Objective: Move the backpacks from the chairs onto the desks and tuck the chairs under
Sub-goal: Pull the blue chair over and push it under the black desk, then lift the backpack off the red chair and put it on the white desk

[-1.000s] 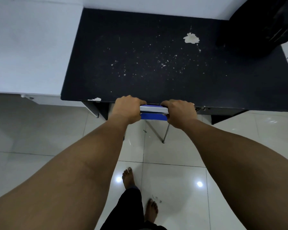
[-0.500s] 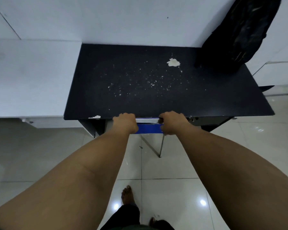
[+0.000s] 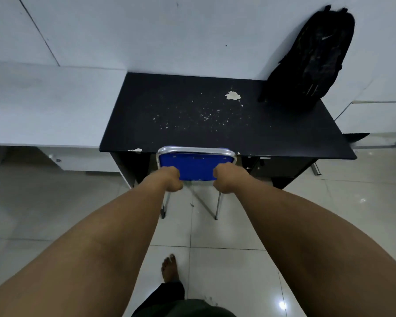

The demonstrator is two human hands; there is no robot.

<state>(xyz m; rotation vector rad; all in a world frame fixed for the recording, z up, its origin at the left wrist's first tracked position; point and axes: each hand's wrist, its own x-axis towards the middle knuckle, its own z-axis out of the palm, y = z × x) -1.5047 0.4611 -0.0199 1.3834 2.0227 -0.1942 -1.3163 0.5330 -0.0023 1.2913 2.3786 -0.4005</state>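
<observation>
White wall and pale floor tiles (image 3: 226,232) frame a black bench (image 3: 192,115) whose top is flecked with chipped paint.

Both hands are closed on the lower edge of the blue chair (image 3: 196,165) back: the left hand (image 3: 172,179) curls round its left corner, the right hand (image 3: 225,179) round its right corner, knuckles toward the camera. How far the fingers wrap behind the panel cannot be seen. The chair's chrome top rail sits right at the bench's front edge, and the seat appears to be under the top already, with only the two rear legs standing out on the tiles.

Outward from the chair, the black backpack (image 3: 313,58) stands upright on the bench's far right corner, leaning on the wall, well apart from the chair. So for this bench the bag seems placed and the tuck looks nearly finished.

Risks, as I judge them:
- A further hard push could knock the rail against the bench edge and jolt the whole bench; the backpack is propped rather than lying flat, so a jolt might tip it off the near corner.
- An uneven shove from one hand could skew the chair toward the drawer unit under the bench's right side (partly in shadow), and a leg might catch there.
- A bare foot (image 3: 169,268) stands behind the chair, in line with any backward slide of the legs.
</observation>
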